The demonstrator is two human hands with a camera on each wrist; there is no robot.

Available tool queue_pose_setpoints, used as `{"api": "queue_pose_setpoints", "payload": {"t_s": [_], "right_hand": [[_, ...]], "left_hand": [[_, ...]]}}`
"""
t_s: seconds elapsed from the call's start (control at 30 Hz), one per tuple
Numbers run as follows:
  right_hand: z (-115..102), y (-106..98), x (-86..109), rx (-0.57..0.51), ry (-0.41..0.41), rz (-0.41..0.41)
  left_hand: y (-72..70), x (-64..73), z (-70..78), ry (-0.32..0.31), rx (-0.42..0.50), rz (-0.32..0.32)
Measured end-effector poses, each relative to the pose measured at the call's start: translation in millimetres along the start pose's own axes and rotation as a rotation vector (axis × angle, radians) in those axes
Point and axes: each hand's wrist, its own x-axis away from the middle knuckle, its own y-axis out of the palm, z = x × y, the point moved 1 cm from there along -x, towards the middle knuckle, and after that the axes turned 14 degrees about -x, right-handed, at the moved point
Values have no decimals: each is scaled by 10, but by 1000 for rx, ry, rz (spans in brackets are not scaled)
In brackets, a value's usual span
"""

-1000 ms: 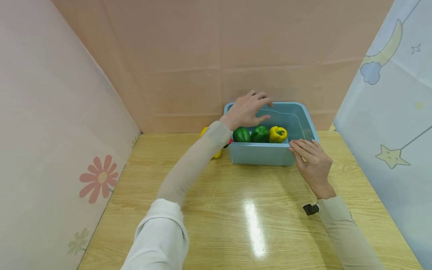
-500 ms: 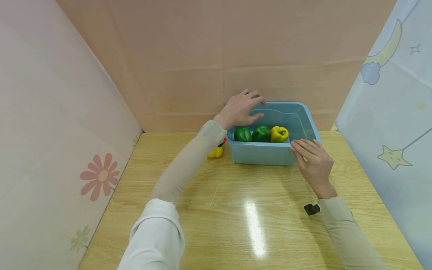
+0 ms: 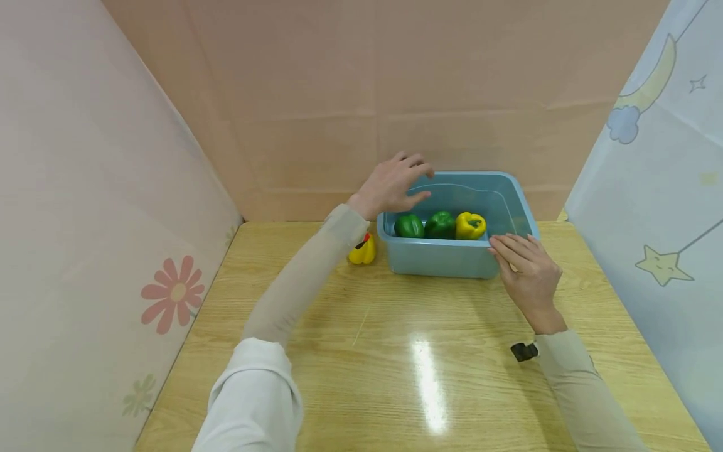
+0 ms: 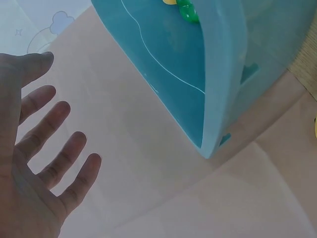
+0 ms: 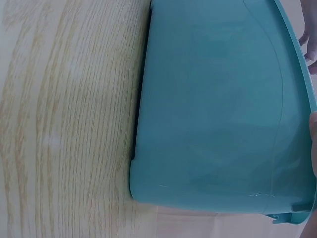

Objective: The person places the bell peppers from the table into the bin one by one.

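Note:
A blue plastic bin (image 3: 446, 260) stands against the back wall. In it lie two green bell peppers (image 3: 409, 226) and a yellow bell pepper (image 3: 471, 226), side by side near the front. Another yellow bell pepper (image 3: 364, 251) sits on the table left of the bin, partly behind the left sleeve. Over the bin's left end hovers my left hand (image 3: 391, 184), holding nothing, its fingers spread in the left wrist view. My right hand (image 3: 528, 273) grips the front rim near the right corner, fingers over the edge and thumb on the outside.
The wooden table (image 3: 361, 376) meets a tan back wall (image 3: 305, 125) right behind the bin. Patterned panels rise at left (image 3: 85, 220) and right (image 3: 666, 207). A small black device (image 3: 524, 351) hangs at the right wrist.
My left hand has drawn back to the left over the bin, uncovering more of the bin's left side and the outer yellow pepper. The right hand keeps its place on the rim.

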Motion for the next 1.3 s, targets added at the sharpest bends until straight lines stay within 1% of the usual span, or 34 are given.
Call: {"api": "queue_pose_setpoints", "payload": {"t_s": [0.3, 0.5, 0.67, 0.8, 1.03, 1.2, 1.3], "right_hand": [[30, 15, 4, 1, 4, -1], [34, 17, 9, -4, 10, -2], [34, 21, 9, -5, 13, -1], [29, 21, 2, -3, 14, -4], [24, -4, -10, 1, 14, -9], [13, -19, 10, 13, 17, -8], [14, -22, 12, 12, 17, -7]], "left_hand": [[5, 102, -72, -12, 21, 11], [20, 197, -115, -20, 42, 21], [32, 288, -155, -41, 46, 4], [44, 345, -191, -50, 50, 4], [92, 422, -236, -68, 48, -3], [117, 474, -244, -75, 43, -21], [144, 503, -255, -89, 52, -37]]}}
